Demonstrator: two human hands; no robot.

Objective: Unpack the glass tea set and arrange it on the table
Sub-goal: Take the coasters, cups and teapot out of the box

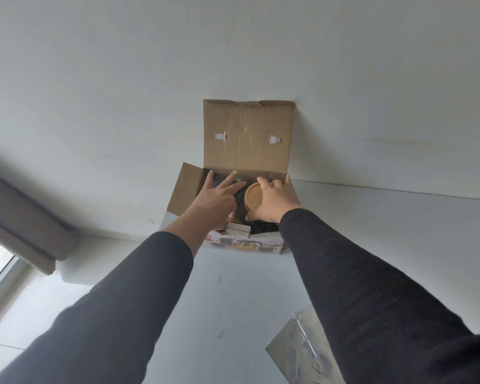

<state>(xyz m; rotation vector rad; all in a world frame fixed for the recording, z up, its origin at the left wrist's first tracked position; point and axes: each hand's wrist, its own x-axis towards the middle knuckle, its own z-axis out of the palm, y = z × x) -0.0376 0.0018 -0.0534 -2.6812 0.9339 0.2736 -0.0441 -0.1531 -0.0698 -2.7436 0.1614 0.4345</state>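
A brown cardboard box point(247, 139) with a pink printed front stands on the white counter point(233, 300), black sleeves point(128, 306) reaching in.

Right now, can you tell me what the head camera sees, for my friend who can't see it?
Two hands in dark sleeves reach into an open cardboard box on a white table by a wall. The right hand grips a round wooden lid; the left hand stretches open beside it.
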